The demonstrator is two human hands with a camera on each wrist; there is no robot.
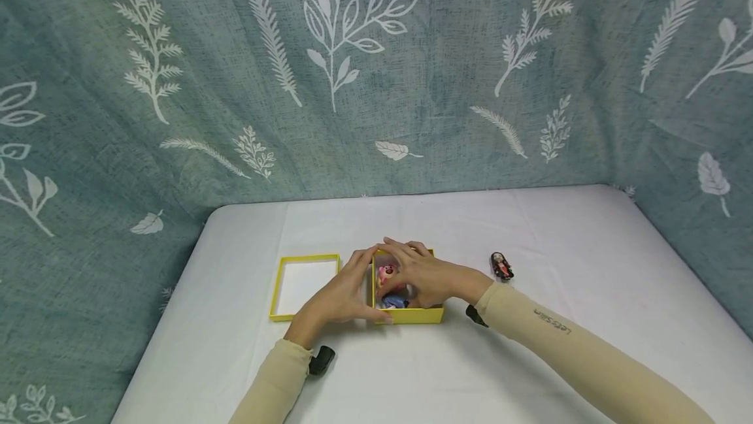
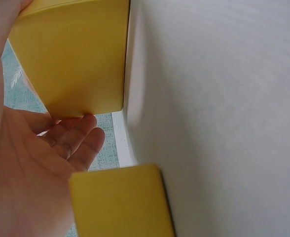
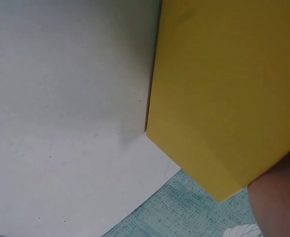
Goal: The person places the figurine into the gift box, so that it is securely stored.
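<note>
Between the side edges of the worktop (image 1: pixel 618 280), the yellow box (image 1: pixel 418 317) is gripped by the left hand (image 1: pixel 336 296), with pink figurine (image 1: pixel 385 272) and blue figurine (image 1: pixel 395 301) already inside, dark figurine (image 1: pixel 502 266) left outside; whether anything is pinched by the right hand (image 1: pixel 428 278) cannot be told.

past the right hand (image 1: pixel 429 278) the counter (image 1: pixel 376 378) leaves a way around the small dark figure (image 1: pixel 502 266), while the lid (image 1: pixel 302 288) obstructs the left hand's (image 1: pixel 341 296) outer side and yellow box walls (image 1: pixel 412 316) stand between both hands.
</note>
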